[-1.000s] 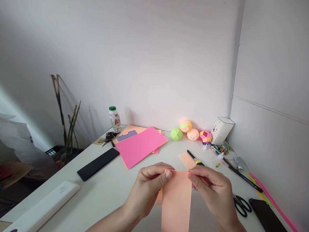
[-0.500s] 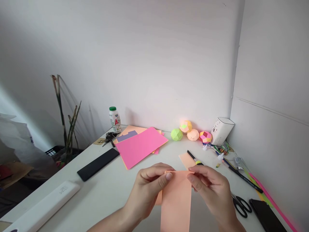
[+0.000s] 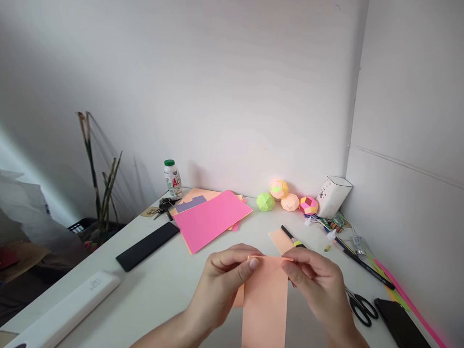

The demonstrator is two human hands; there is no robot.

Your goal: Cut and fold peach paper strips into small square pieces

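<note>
I hold a long peach paper strip (image 3: 264, 304) above the white desk (image 3: 159, 285), its top edge level and its length hanging toward me. My left hand (image 3: 224, 278) pinches the strip's upper left corner between thumb and fingers. My right hand (image 3: 319, 285) pinches the upper right corner the same way. A smaller peach paper piece (image 3: 281, 240) lies flat on the desk just beyond the strip, beside a black pen with a yellow band (image 3: 294, 239).
A pink sheet on a paper stack (image 3: 212, 218), several paper balls (image 3: 286, 199), a white container (image 3: 331, 195), a bottle (image 3: 173, 179), keys (image 3: 165, 205), a black bar (image 3: 148, 245), a white case (image 3: 68, 309), scissors (image 3: 360, 305) and a phone (image 3: 400, 321) lie about.
The strip's top edge and both hands have sunk slightly toward me; the grip at both corners is unchanged.
</note>
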